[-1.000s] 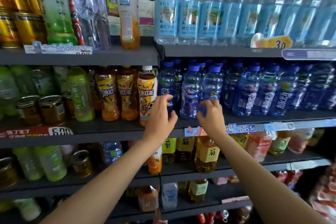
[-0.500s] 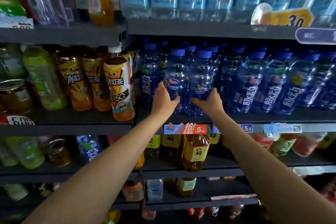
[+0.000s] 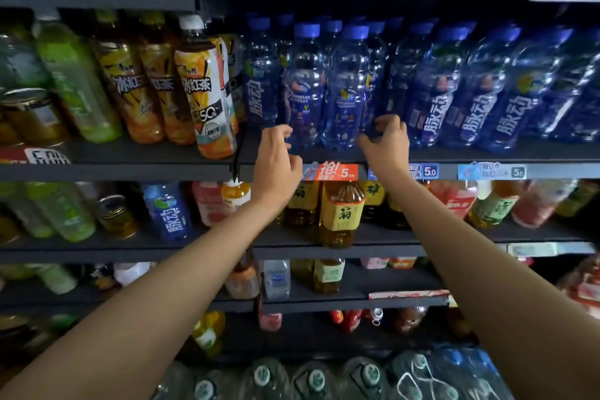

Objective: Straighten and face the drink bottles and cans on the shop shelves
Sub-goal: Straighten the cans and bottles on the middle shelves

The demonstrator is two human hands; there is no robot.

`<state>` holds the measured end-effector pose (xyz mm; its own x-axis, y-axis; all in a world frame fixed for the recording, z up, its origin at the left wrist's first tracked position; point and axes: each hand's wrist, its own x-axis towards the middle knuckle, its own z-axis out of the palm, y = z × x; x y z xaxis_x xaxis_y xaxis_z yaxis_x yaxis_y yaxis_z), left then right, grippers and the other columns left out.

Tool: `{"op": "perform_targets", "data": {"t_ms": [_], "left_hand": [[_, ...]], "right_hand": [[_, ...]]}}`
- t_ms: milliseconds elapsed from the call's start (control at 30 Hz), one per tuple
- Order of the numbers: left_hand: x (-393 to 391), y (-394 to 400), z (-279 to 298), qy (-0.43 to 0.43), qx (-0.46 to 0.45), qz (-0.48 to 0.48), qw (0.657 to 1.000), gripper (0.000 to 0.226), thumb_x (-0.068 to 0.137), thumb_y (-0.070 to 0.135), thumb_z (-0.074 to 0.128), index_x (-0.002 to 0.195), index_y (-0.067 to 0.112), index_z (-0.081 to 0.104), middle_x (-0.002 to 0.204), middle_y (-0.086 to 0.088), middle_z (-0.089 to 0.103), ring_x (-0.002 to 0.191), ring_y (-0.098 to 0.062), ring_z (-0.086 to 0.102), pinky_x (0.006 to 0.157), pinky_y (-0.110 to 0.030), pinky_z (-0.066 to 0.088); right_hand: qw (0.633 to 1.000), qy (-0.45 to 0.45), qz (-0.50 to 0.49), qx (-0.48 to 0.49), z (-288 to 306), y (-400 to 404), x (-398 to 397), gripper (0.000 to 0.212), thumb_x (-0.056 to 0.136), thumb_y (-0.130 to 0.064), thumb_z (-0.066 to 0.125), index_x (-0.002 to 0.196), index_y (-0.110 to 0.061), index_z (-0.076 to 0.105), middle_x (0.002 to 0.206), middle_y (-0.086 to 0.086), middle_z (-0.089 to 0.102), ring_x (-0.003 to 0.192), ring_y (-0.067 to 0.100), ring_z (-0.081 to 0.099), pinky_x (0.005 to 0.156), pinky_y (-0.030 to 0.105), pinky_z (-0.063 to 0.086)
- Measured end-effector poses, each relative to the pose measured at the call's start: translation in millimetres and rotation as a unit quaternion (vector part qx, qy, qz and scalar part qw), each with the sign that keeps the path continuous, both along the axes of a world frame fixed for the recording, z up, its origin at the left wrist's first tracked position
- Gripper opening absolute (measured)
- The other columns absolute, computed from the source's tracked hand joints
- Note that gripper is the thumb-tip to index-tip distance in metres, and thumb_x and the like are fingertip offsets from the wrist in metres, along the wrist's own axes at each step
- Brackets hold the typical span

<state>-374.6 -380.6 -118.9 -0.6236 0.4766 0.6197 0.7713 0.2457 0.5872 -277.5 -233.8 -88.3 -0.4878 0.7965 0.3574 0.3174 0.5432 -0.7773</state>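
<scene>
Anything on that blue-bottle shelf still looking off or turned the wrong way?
Yes. The two front blue bottles between the hands show small print, not the big white brand characters that their neighbours show. The white-capped iced tea stands ahead of its row.

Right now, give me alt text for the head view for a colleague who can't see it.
Two bare hands reach to two blue-capped bottles at the front of a shop shelf: the left hand beside the left blue bottle, the right hand with curled fingers at the base of the right blue bottle. Iced tea bottles stand further left.
</scene>
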Motion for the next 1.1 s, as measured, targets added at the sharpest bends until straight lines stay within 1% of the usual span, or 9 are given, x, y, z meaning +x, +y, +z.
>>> {"op": "perform_targets", "data": {"t_ms": [167,300,367,433,500,600,767,900,1100], "left_hand": [[20,-29,-11,0.023,-0.006,-0.023,0.999,0.036,0.082,-0.005,0.049,0.118,0.0,0.046,0.116,-0.014,0.048,0.098,-0.02,0.054,0.077,-0.024,0.041],[32,-67,-35,0.0,0.023,-0.019,1.0,0.033,0.079,-0.009,0.049,0.111,-0.001,0.049,0.107,-0.013,0.051,0.086,-0.015,0.052,0.074,-0.021,0.04],[40,-91,-59,-0.027,0.005,-0.003,1.0,0.032,0.079,-0.008,0.05,0.11,0.0,0.049,0.101,-0.009,0.05,0.083,-0.014,0.05,0.074,-0.026,0.042],[48,-117,-82,-0.067,-0.019,0.027,0.997,0.029,0.081,-0.006,0.051,0.109,0.001,0.049,0.099,-0.007,0.049,0.083,-0.017,0.051,0.074,-0.029,0.042],[52,-142,-100,-0.092,-0.04,0.06,0.993,0.028,0.083,-0.004,0.051,0.11,0.002,0.049,0.103,-0.01,0.051,0.084,-0.02,0.054,0.073,-0.03,0.042],[51,-168,-109,-0.102,-0.063,0.083,0.989,0.029,0.084,-0.004,0.05,0.112,-0.001,0.047,0.108,-0.013,0.051,0.085,-0.023,0.055,0.071,-0.026,0.039],[59,-186,-99,-0.164,-0.148,0.092,0.971,0.038,0.089,0.004,0.051,0.124,0.003,0.038,0.121,-0.013,0.044,0.09,-0.031,0.057,0.075,-0.043,0.045],[68,-189,-89,-0.153,-0.191,0.076,0.966,0.042,0.09,0.008,0.051,0.129,0.008,0.034,0.126,-0.011,0.043,0.094,-0.029,0.056,0.071,-0.036,0.04],[70,-200,-81,-0.161,-0.169,0.077,0.969,0.044,0.09,0.008,0.051,0.13,0.009,0.033,0.122,-0.009,0.048,0.094,-0.022,0.054,0.072,-0.031,0.039]], "right_hand": [[0.998,0.005,0.046,0.039,-8,-37,25,0.022,0.091,-0.012,0.054,0.112,-0.004,0.055,0.097,0.006,0.06,0.083,0.013,0.053,0.066,0.019,0.038],[0.99,-0.054,0.117,0.058,-38,-77,34,0.01,0.09,-0.011,0.055,0.096,-0.006,0.061,0.082,0.01,0.067,0.074,0.023,0.063,0.072,0.035,0.052],[0.985,-0.078,0.141,0.064,-67,-96,38,0.01,0.088,-0.008,0.057,0.094,-0.003,0.063,0.082,0.012,0.068,0.074,0.022,0.062,0.077,0.032,0.049],[0.983,-0.106,0.149,0.034,-94,-113,45,0.01,0.088,-0.008,0.057,0.093,-0.002,0.064,0.084,0.014,0.068,0.074,0.021,0.06,0.075,0.028,0.047],[0.98,-0.136,0.147,0.003,-116,-125,53,0.011,0.088,-0.009,0.057,0.094,-0.003,0.064,0.084,0.013,0.068,0.079,0.025,0.063,0.076,0.036,0.051],[0.977,-0.166,0.136,-0.01,-130,-139,60,0.012,0.087,-0.01,0.055,0.092,-0.004,0.065,0.085,0.014,0.07,0.084,0.031,0.065,0.079,0.041,0.052],[0.956,-0.224,0.19,0.011,-125,-178,56,0.016,0.089,-0.013,0.054,0.097,-0.004,0.064,0.094,0.014,0.068,0.091,0.03,0.062,0.081,0.041,0.051],[0.945,-0.23,0.231,0.023,-114,-200,53,0.016,0.089,-0.011,0.052,0.098,-0.005,0.064,0.093,0.012,0.068,0.092,0.027,0.062,0.083,0.043,0.051],[0.957,-0.191,0.218,-0.003,-104,-208,58,0.013,0.089,-0.009,0.052,0.094,-0.005,0.063,0.085,0.013,0.068,0.081,0.027,0.065,0.078,0.046,0.054]]}}
